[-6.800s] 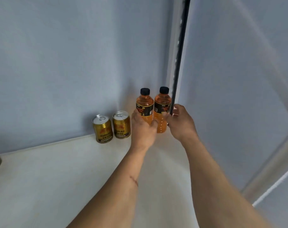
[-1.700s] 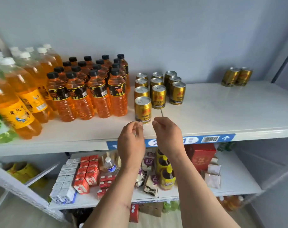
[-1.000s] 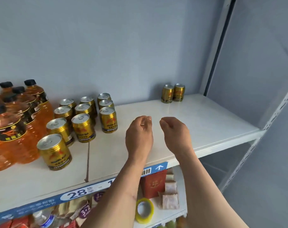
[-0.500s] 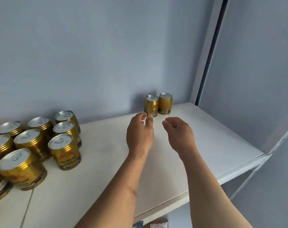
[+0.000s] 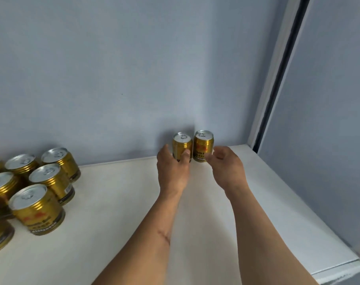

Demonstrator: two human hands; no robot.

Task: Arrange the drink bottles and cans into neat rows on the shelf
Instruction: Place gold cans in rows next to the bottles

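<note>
Left hand [image 5: 172, 171] curled round the left can [image 5: 182, 146], thumb across its front. Right hand [image 5: 226, 166] half open, holding nothing, fingers just short of the right can [image 5: 203, 145]. Both cans upright, side by side, touching or nearly so, against the back wall [image 5: 113, 79] near the far right of the shelf [image 5: 123, 202]. Well apart to the left, a can cluster [image 5: 37, 182] grouped in rough rows. Probably midway: main group mostly ordered, this stray pair not yet brought over to join it.
</note>
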